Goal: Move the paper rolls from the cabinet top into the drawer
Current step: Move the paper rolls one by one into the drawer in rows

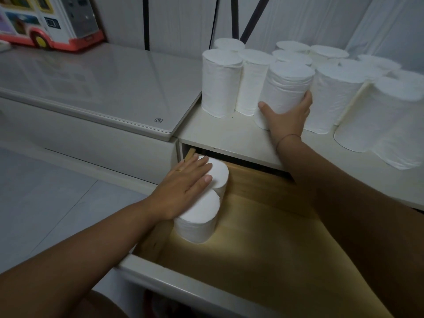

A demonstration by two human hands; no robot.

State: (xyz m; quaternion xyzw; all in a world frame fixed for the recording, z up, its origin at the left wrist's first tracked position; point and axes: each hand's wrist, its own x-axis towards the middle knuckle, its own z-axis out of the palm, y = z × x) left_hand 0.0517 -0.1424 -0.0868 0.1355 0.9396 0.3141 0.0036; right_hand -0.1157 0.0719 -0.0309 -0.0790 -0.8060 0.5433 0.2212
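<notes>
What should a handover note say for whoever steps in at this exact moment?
Left hand: fingers flat on top of the two rolls standing upright against the left wall of the open drawer.
Right hand: grips the front roll of the group on the cabinet top.
Done: two rolls are in the drawer.
Left: the gripped roll, then the many other rolls standing on the cabinet top.

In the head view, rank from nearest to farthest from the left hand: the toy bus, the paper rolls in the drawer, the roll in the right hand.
1. paper rolls in the drawer: under the left hand, touching.
2. gripped roll: on the cabinet top, in the right hand.
3. toy bus: far back left.
</notes>
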